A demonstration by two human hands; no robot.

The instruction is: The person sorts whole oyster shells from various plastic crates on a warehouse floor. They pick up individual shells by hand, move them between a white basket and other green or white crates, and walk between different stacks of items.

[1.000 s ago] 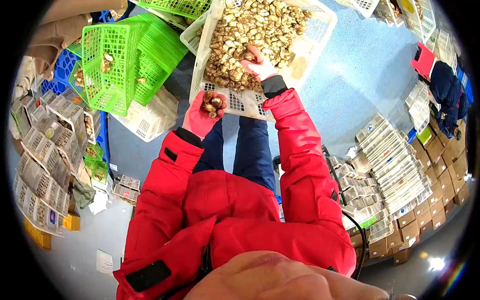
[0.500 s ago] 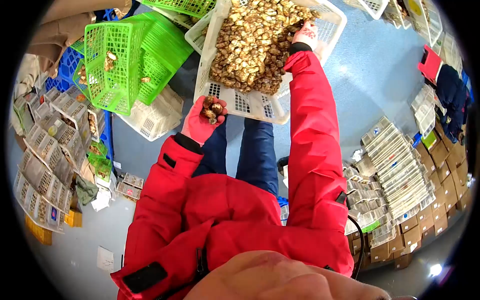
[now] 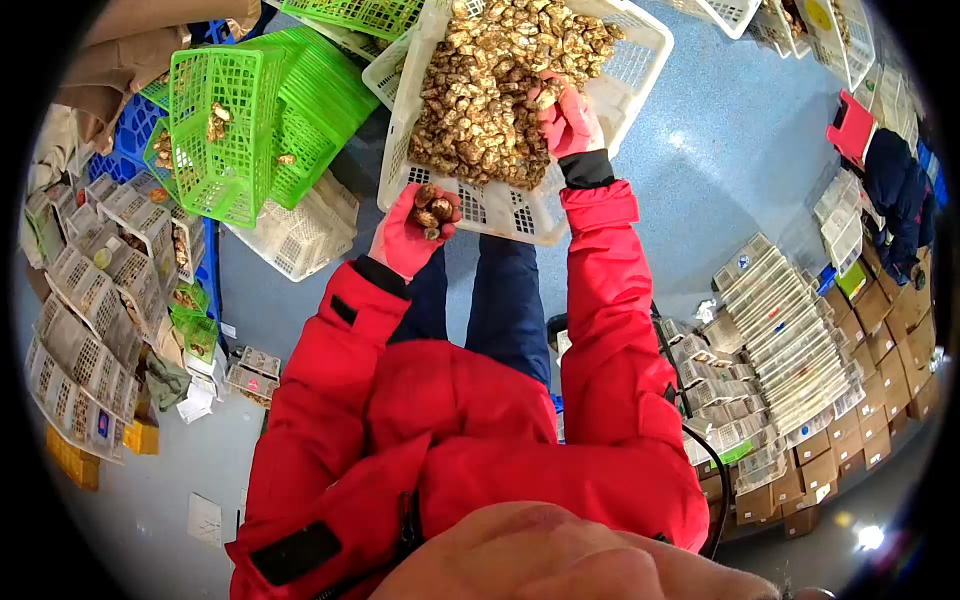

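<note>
A white plastic crate (image 3: 640, 55) in front of me holds a big heap of small brown and cream mushrooms (image 3: 480, 120). My left hand (image 3: 405, 240), in a pink glove, is at the crate's near left corner with its fingers curled around several dark brown mushrooms (image 3: 432, 212). Over the right part of the heap is my right hand (image 3: 572, 122), also gloved in pink. Its thumb and fingers pinch a pale mushroom (image 3: 547, 97), partly hidden by the fingers.
Left of the crate stand stacked green baskets (image 3: 225, 140), a few mushrooms inside, above an upturned white crate (image 3: 305, 230). More white crates (image 3: 790, 330) and cardboard boxes (image 3: 820, 470) line the right side. Another person in dark clothing (image 3: 895, 190) is at far right.
My right hand has come back from the crate's far right corner toward the middle of the heap, a mushroom now in its fingers. The left hand keeps its handful, almost still.
</note>
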